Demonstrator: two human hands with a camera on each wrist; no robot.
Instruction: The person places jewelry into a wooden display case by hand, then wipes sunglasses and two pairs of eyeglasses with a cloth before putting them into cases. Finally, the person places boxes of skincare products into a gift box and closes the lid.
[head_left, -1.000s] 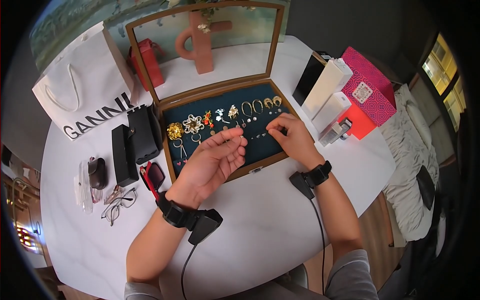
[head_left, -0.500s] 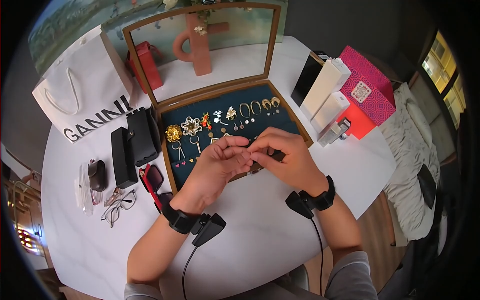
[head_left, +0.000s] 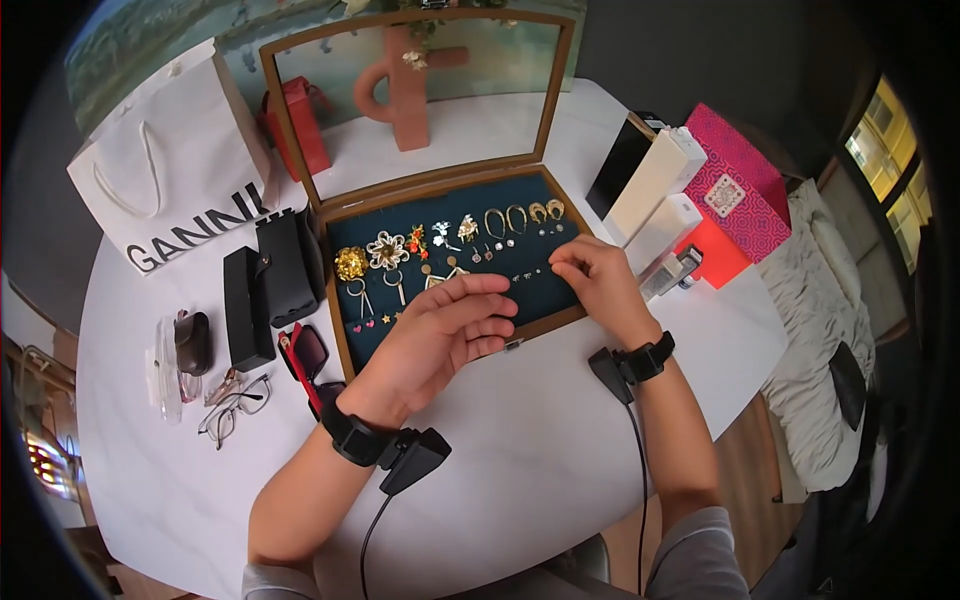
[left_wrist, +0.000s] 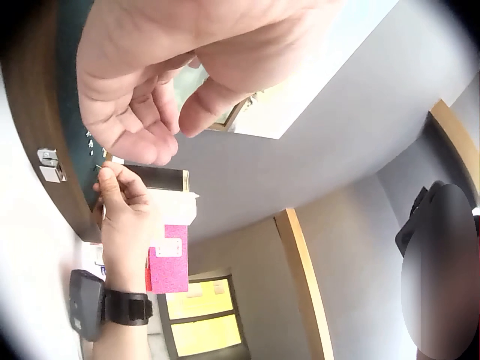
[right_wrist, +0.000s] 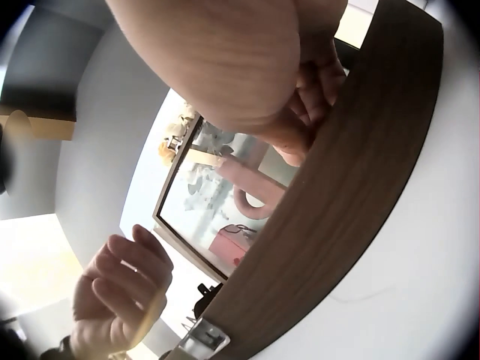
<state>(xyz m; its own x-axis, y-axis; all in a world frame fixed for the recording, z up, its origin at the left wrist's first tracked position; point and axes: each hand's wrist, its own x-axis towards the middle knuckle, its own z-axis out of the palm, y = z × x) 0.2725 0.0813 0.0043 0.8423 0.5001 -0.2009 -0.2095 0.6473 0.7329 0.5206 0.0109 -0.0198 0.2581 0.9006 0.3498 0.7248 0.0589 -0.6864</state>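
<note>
A wooden jewelry case (head_left: 550, 324) lies with its glass lid raised, its dark padding lined with rows of earrings and brooches. Over its front right part, my right hand (head_left: 608, 290) has thumb and index finger pinched together close above the padding. A thin, tiny stud earring (left_wrist: 99, 167) shows at those fingertips in the left wrist view. My left hand (head_left: 440, 335) hovers above the case's front edge, its fingers loosely bent and apart from the thumb, with nothing between them. Several small studs (head_left: 522, 276) sit in the padding between the hands. The case rim hides the right fingertips in the right wrist view.
Left of the case are sunglasses (head_left: 304, 352), eyeglasses (head_left: 235, 408), black glasses cases (head_left: 247, 310) and a white paper bag (head_left: 165, 165). White boxes (head_left: 655, 180) and a pink patterned box (head_left: 740, 185) stand at the right. A pink vase (head_left: 410, 110) is behind the lid.
Half a second ago both hands' fingertips met above the case front. Since then the right hand has moved right, down to the padding, while the left fingers have loosened and stayed near the middle.
</note>
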